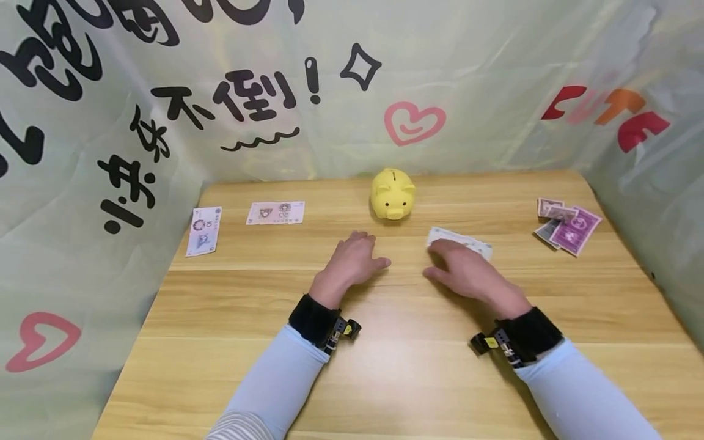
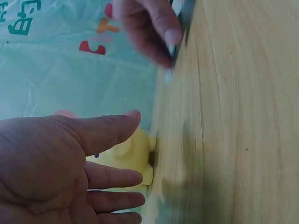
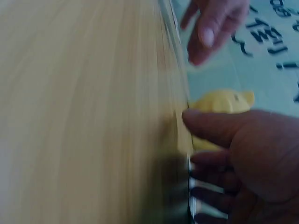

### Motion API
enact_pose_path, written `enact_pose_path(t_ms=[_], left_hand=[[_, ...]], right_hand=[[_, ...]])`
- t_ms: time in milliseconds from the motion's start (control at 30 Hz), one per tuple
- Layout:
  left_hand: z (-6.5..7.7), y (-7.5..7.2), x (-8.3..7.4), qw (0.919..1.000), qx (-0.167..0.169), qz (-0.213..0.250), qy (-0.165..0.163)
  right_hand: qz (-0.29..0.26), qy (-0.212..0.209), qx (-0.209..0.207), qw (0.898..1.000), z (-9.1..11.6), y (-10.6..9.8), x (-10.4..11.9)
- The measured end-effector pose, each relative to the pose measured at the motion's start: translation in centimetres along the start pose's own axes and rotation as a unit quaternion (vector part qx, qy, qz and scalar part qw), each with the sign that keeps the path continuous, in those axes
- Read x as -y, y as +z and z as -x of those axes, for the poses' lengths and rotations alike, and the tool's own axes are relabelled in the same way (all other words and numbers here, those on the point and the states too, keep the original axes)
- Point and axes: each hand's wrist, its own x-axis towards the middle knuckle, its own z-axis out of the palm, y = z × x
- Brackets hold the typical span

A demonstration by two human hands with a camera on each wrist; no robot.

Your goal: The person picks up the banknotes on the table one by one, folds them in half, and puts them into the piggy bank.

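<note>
The pale white-green paper note (image 1: 464,240) lies at about 2 o'clock on the light brown wood surface (image 1: 418,379). The right hand (image 1: 470,272) covers part of it, fingers softly bent, thumb apart; I can't tell if they touch it. From the note, the yellow round piggy bank (image 1: 393,198) sits at 10 o'clock, near the far edge. The left hand (image 1: 354,260), at 9 o'clock, has its fingers stretched out, thumb wide. Bare wood lies at 6 o'clock.

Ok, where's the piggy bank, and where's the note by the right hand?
Piggy bank (image 1: 393,194): head view, on its forehead.
Note (image 1: 467,241): head view, on its uncovered part.
</note>
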Motion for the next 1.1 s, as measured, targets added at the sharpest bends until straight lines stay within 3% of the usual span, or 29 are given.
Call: enact_pose_path(t_ms=[233,333,467,567,700,967,1100], left_hand=[[-0.3,0.3,0.0,0.9999,-0.001,-0.009,0.004],[-0.4,0.4,-0.1,0.9999,0.0,-0.01,0.005],[-0.5,0.5,-0.2,0.9999,0.0,-0.008,0.006],[-0.5,0.6,-0.4,0.9999,0.0,-0.006,0.009],[-0.5,0.7,-0.4,0.9998,-0.004,0.0,0.017],[-1.0,0.7,-0.8,0.9995,-0.012,0.019,0.02],[-1.4,0.8,-0.8,0.9988,-0.021,0.037,0.023]], right_hand=[[-0.042,-0.085,0.02,0.995,-2.5,1.5,2.8],[-0.067,-0.057,-0.016,0.996,-3.1,1.0,2.8],[-0.057,0.031,-0.068,0.996,-3.9,0.0,1.9],[-0.021,0.082,-0.057,0.995,-4.5,-0.3,1.1],[0.008,0.114,-0.031,0.993,-4.8,0.2,1.1],[-0.008,0.104,-0.027,0.994,-5.2,0.5,1.6],[-0.014,0.058,-0.042,0.997,-5.5,0.8,1.8]])
